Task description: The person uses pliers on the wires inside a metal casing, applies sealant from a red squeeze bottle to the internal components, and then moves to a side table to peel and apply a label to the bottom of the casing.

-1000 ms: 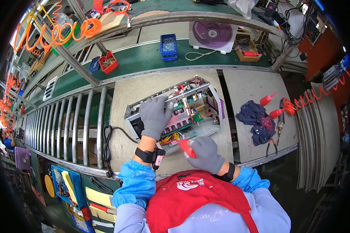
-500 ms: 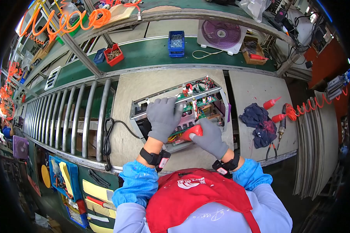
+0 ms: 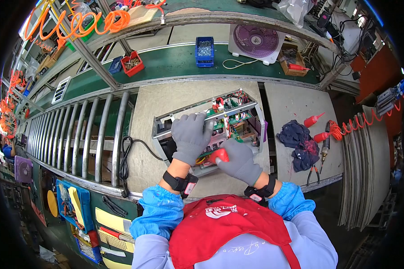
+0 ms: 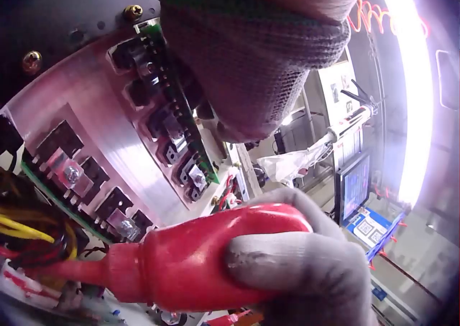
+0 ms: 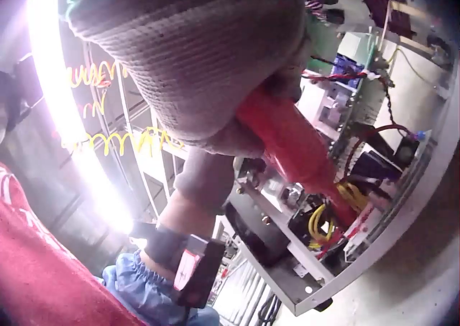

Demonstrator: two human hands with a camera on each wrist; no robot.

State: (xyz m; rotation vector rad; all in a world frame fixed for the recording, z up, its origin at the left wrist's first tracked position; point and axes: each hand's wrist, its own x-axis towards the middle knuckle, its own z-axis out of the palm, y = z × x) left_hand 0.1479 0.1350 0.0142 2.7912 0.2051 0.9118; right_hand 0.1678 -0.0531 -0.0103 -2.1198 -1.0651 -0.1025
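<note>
A metal chassis (image 3: 206,170) with exposed circuit boards lies on the work surface. My gloved left hand (image 3: 189,136) grips its upper rail, fingers over the bar and thumb along the near side. In my gloved right hand (image 3: 238,162) is a red squeeze bottle (image 4: 208,261), its nozzle pointing down into the chassis. The left wrist view shows the nozzle beside yellow wires (image 4: 25,227) and below a heat sink (image 4: 122,157) lined with screwed-down black components. From the right wrist, the nozzle reaches among the wires near the chassis edge; its tip is hidden.
Right of the chassis lie a dark rag (image 3: 296,139), red bottles (image 3: 314,119), a power screwdriver (image 3: 325,145) and pliers (image 3: 314,174). A roller conveyor (image 3: 81,139) runs left; a black cord (image 3: 125,166) hangs over its edge. Behind stand parts bins (image 3: 204,53) and a fan (image 3: 256,42).
My right hand has brought the red bottle forward from the chassis's near edge to over its wires, nozzle turned down. My left hand stays on the rail. The head view has shifted slightly.
</note>
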